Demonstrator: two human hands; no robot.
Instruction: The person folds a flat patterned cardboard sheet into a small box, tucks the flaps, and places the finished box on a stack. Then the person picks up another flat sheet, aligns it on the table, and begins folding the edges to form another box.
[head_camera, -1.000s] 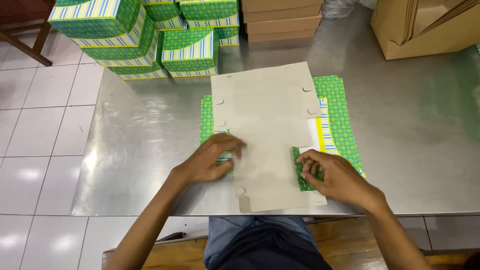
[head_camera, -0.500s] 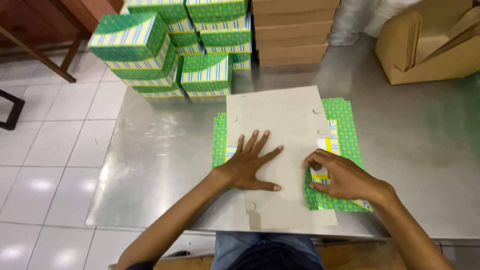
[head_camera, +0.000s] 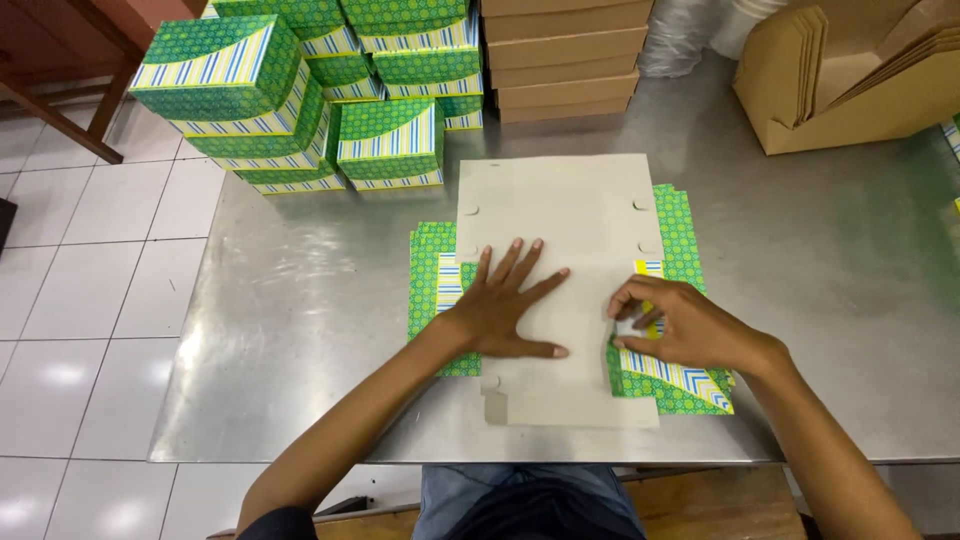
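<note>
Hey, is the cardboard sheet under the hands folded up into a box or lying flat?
Lying flat: the cardboard sheet is spread blank side up; left hand presses it, right hand grips its right flap.

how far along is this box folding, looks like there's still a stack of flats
Done: folded green striped boxes stacked at the table's far left. In hand: left hand flat on the top flat sheet, right hand pinching its right flap. Left: this sheet is still flat, with more flats under it.

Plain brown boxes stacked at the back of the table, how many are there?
4 brown boxes, one flat stack at the back edge, right of the green boxes. The top one is cut off by the frame; more may sit above.
</note>
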